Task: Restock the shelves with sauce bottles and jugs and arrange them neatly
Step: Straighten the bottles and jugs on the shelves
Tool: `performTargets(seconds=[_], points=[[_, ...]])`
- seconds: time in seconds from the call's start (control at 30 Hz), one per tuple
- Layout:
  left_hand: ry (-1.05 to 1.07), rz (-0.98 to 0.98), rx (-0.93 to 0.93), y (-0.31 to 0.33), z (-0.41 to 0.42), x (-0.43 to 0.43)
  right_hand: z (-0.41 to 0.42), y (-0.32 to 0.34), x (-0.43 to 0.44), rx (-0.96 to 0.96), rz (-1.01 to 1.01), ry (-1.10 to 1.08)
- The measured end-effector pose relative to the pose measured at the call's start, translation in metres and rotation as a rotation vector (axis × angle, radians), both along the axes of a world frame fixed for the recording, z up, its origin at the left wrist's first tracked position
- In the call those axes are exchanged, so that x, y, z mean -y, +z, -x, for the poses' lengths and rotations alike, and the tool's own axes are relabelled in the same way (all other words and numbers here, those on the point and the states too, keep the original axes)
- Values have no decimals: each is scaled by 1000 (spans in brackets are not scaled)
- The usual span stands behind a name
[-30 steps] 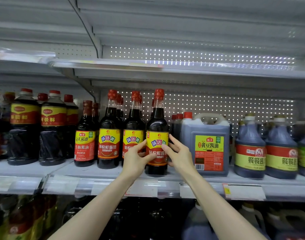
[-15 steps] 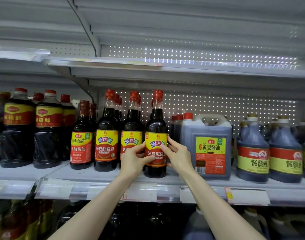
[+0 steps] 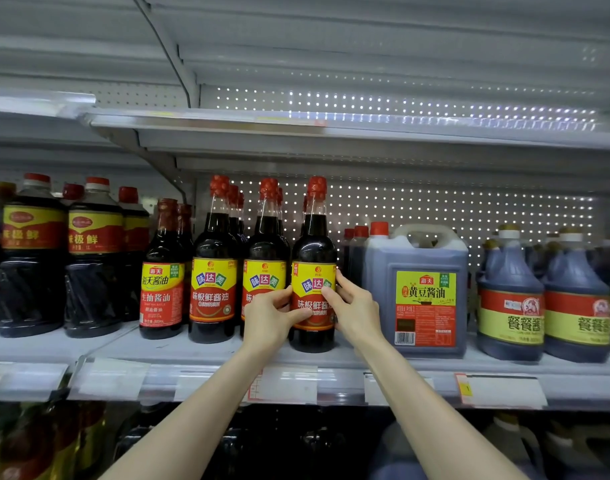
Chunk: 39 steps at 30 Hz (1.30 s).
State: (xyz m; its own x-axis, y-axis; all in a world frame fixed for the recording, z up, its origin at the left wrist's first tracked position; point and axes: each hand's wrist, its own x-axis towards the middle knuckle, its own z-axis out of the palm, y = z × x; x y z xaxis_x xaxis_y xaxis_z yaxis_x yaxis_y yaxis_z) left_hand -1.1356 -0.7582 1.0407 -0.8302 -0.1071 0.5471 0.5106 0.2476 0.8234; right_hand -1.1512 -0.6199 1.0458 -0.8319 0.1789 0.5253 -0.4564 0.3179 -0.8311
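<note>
The soy sauce bottle (image 3: 313,271) stands upright at the shelf (image 3: 192,351) front, between its twin bottle (image 3: 264,261) and the jug (image 3: 416,289). Your left hand (image 3: 267,318) and right hand (image 3: 353,308) cup its label, fingers curled, likely squaring it forward.

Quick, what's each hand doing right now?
Left hand: holding the soy sauce bottle by its label.
Right hand: holding the same bottle's other side.
</note>
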Motion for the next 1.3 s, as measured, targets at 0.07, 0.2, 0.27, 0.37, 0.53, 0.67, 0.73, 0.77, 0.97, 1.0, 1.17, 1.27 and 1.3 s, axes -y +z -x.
performTargets(seconds=[0.07,0.2,0.27,0.37,0.53,0.67,0.73,0.77,0.97,1.0,1.17,1.27,1.3], points=[[-12,-24,14,-1,1,-1,0,-2,0,-4,-36,-29],[-23,-38,16,-1,5,0,2,-4,3,-18,-23,-38],[-17,-29,10,-2,7,0,5,-5,6,-16,-20,-39],[-10,-8,4,-3,11,-1,8,-6,6,-19,-35,-55],[2,20,3,-3,17,-2,14,-8,8,-13,-7,-46],[14,41,-9,-3,22,-3,20,-9,8,-11,-8,-56],[12,42,-7,-3,24,-4,22,-10,9,-5,-1,-51],[12,39,-6,-3,24,-5,23,-11,9,-5,3,-48],[10,50,-32,-5,26,-7,27,-11,10,-12,15,-30],[11,51,-35,-5,25,-7,27,-11,10,-12,23,-21],[12,33,-37,-7,25,-8,25,-13,10,-7,45,1],[11,40,-48,-8,23,-8,25,-15,10,-2,39,-9],[13,42,-53,-8,23,-8,25,-15,10,-3,34,-17]])
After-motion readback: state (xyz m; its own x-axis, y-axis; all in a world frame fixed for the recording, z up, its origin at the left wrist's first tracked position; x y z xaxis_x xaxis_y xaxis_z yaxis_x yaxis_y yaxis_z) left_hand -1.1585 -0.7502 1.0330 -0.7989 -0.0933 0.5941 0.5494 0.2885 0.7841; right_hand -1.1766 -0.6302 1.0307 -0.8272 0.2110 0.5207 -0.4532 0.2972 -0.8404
